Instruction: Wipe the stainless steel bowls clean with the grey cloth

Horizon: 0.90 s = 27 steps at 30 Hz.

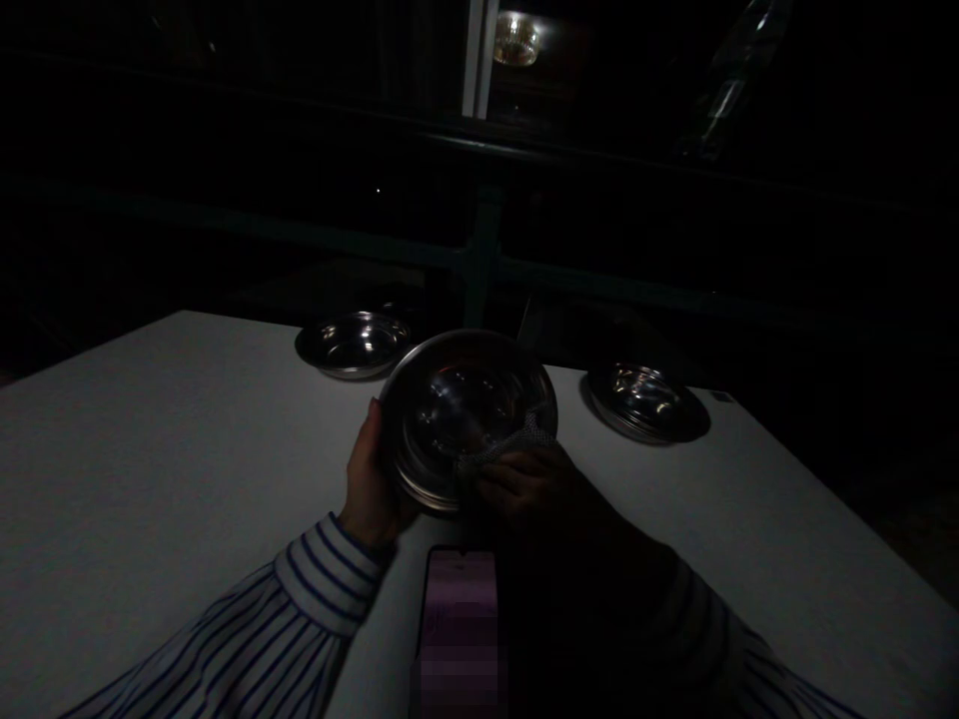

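A shiny steel bowl [450, 399] is tilted toward me above the white table. My left hand [369, 484] grips its left rim, thumb up along the edge and the other fingers hidden beneath. In my right hand [524, 484] is a grey checked cloth [516, 439], pressed against the lower right inside of the bowl with the fingers bunched over it. Deep shadow covers most of the right hand and forearm. Both sleeves are striped.
Another steel bowl [354, 345] stands at the table's far left edge, and stacked-looking steel bowls [648, 401] at the right. A lit phone [459, 609] lies in front of me on the white table [187, 449]. Beyond the table are dark rails [479, 250].
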Each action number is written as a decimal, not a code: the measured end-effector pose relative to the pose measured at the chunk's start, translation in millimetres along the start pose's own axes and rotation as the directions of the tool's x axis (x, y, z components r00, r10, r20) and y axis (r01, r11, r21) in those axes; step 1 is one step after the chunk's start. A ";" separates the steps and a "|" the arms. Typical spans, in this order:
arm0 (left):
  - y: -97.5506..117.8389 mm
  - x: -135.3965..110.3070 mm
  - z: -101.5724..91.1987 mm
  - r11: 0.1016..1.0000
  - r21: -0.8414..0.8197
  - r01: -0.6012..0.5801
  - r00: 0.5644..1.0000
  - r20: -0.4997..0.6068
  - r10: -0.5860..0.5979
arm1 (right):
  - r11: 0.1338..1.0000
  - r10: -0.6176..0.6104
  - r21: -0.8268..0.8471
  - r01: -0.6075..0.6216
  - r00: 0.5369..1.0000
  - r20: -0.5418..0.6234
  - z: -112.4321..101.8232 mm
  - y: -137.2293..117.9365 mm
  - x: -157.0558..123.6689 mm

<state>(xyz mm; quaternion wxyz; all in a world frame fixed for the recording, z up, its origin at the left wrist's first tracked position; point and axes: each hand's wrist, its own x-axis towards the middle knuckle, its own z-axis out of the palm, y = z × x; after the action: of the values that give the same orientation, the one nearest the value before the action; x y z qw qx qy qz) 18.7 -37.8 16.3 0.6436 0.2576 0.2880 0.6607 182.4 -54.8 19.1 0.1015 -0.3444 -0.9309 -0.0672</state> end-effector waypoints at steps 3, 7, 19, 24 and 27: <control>-3.5 -1.7 1.8 0.999 0.025 -0.022 1.000 -0.020 0.022 | 0.998 -0.030 0.055 0.032 0.998 -0.048 2.0 -8.5 5.6; -5.4 -3.5 2.7 0.999 0.040 0.001 1.000 -0.023 0.000 | 0.994 -0.014 0.110 0.027 0.993 -0.119 2.5 -26.5 13.9; -7.3 -3.3 0.4 0.995 0.046 0.089 0.996 -0.001 -0.089 | 0.990 0.005 0.143 0.018 0.987 -0.164 7.9 -26.4 13.6; -4.8 0.0 -1.0 1.000 0.010 0.030 0.999 0.019 -0.030 | 0.995 0.030 0.090 -0.030 1.000 0.004 3.0 -8.3 4.8; -7.0 -1.8 1.0 0.996 0.029 0.087 0.995 0.038 -0.088 | 0.997 0.010 0.074 -0.008 1.000 -0.027 8.2 -5.6 4.8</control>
<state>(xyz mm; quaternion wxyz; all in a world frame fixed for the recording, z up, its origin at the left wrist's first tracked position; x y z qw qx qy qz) 24.3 -39.5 12.1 0.6739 0.2663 0.2955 0.6225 174.0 -54.3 11.9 0.1271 -0.3436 -0.9297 -0.0370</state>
